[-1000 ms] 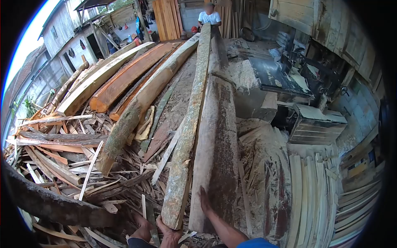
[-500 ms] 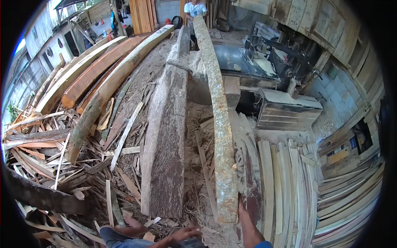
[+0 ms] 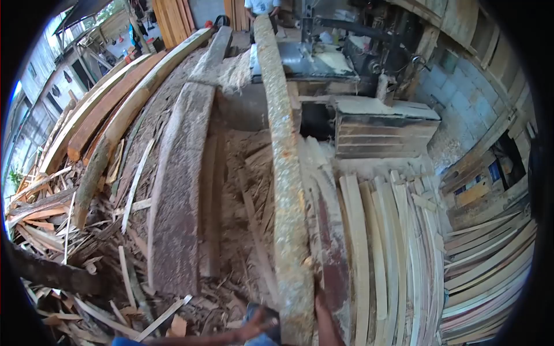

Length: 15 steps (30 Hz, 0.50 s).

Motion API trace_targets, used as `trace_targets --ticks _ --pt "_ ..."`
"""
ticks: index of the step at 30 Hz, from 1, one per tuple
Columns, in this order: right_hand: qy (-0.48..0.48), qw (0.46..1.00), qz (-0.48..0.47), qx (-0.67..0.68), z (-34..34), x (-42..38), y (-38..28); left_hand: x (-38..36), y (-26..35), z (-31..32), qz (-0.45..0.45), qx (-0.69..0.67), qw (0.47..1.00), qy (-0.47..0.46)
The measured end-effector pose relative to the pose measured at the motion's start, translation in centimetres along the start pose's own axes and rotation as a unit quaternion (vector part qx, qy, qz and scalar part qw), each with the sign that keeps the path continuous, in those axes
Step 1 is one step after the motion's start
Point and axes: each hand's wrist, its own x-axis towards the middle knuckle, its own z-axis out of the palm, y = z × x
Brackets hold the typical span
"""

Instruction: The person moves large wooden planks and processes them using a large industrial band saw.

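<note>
A long bark-covered wooden plank [image 3: 288,190] runs from right in front of me to the far end of the yard, its bark mottled grey and rusty. My right hand [image 3: 324,316] grips the near part along its right edge, with the fingers partly hidden by the wood. Close by the left edge is my left hand [image 3: 258,324], smeared by motion, its fingers hard to make out. At the far end a person [image 3: 262,7] stands right behind the plank. A thick squared timber [image 3: 179,190] lies to the left, dusted with sawdust.
A sawing machine with a flat metal table [image 3: 311,62] stands ahead, beside a sawdust-covered wooden box [image 3: 386,130]. Cut boards [image 3: 378,254] lie in rows on the right. Logs [image 3: 109,124] and scattered offcuts [image 3: 43,222] cover the left; sawdust and bark litter the ground.
My view has shifted forward and right, so the plank and timber sit further left. My left hand has come closer to the plank's left edge; my right hand stays at its right edge.
</note>
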Motion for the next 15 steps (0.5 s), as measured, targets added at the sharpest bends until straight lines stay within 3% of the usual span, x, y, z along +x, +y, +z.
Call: trace_targets --ticks 1,3,4,5,6,7,9,11,13,14,15 --pt "0.006 1.000 -0.013 -0.025 0.0 1.3 -0.1 1.0 0.6 3.7 0.085 0.038 0.989 0.116" --pt "-0.005 0.997 -0.002 -0.071 -0.1 2.3 0.9 2.7 1.8 11.2 0.202 0.163 0.887 0.382" --pt "-0.026 0.997 0.028 -0.074 -0.8 1.9 0.9 1.5 4.2 11.3 0.057 0.069 0.945 0.315" --pt "-0.085 0.993 0.082 0.008 -1.0 3.6 3.3 0.4 6.6 11.3 -0.104 -0.004 0.963 0.251" --pt "-0.098 0.987 0.109 -0.063 -1.2 -0.9 -4.4 0.8 5.0 12.3 0.061 0.015 0.941 0.331" --pt "-0.034 0.994 0.077 -0.067 -0.5 -0.3 -3.1 1.9 3.3 13.0 0.096 -0.086 0.940 0.315" --pt "-0.041 0.994 -0.024 -0.097 -0.6 -0.3 -2.9 2.8 -1.3 13.5 0.050 -0.070 0.912 0.402" --pt "-0.081 0.980 -0.109 -0.149 -1.2 2.6 1.3 1.6 -4.2 13.3 -0.094 -0.130 0.906 0.391" --pt "-0.120 0.958 -0.036 -0.259 -2.4 3.4 0.1 0.9 0.2 14.0 -0.164 -0.110 0.879 0.433" --pt "-0.187 0.967 0.005 -0.175 -3.6 3.0 -0.5 0.3 1.4 13.8 -0.248 -0.066 0.881 0.397" --pt "-0.254 0.962 0.044 -0.089 -4.6 2.5 -2.8 0.1 1.7 14.9 -0.153 -0.054 0.865 0.474"
